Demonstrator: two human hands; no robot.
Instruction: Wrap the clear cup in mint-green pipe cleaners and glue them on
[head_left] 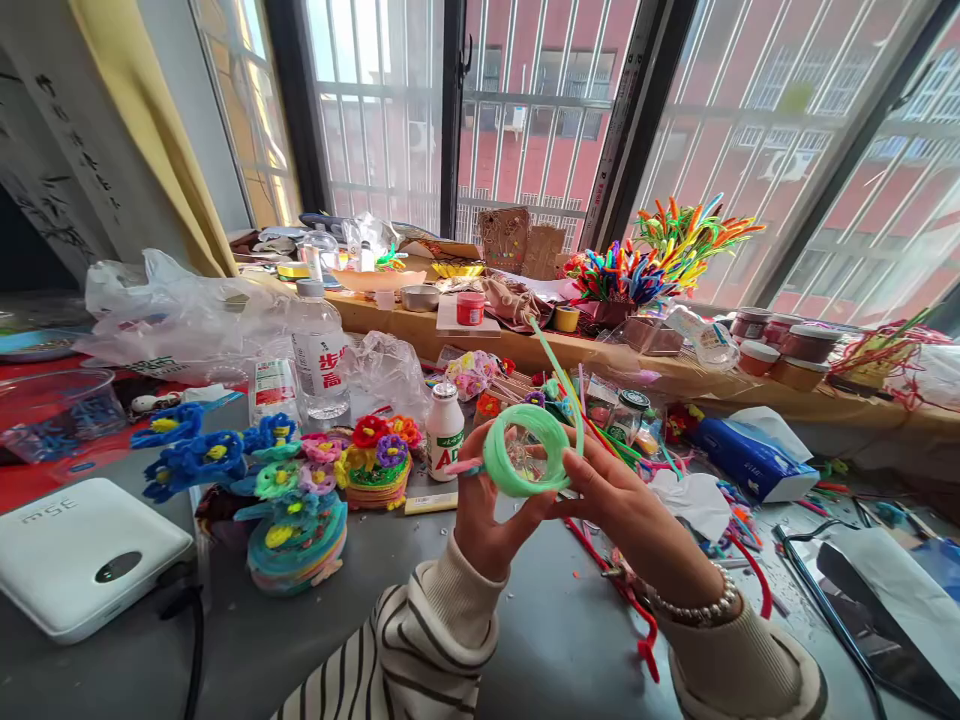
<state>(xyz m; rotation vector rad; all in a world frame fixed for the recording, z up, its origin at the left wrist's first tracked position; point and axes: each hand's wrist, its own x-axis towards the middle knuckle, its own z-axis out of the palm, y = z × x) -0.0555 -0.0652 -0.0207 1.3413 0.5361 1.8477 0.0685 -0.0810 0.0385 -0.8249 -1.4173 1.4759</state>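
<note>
A light green coil [498,462], wound round an open middle, is held up above the grey table. My left hand [484,525] grips it from the left and below, fingers closed round its edge. At its right side my right hand [611,495] is closed on the coil where a loose green strand [559,362] leaves it and rises up and away. A small pink piece [463,467] pokes out beside my left fingers; its kind is unclear. Just left of the hands stands a white drink bottle [444,432].
Pots of fuzzy flowers [296,540] and a white power bank [86,555] lie left. A water bottle [320,355] stands behind. To the right are red pipe cleaners [630,590], a blue tissue pack [750,460] and a dark tablet-like object [855,590]. Pipe-cleaner bundles [630,275] line the sill.
</note>
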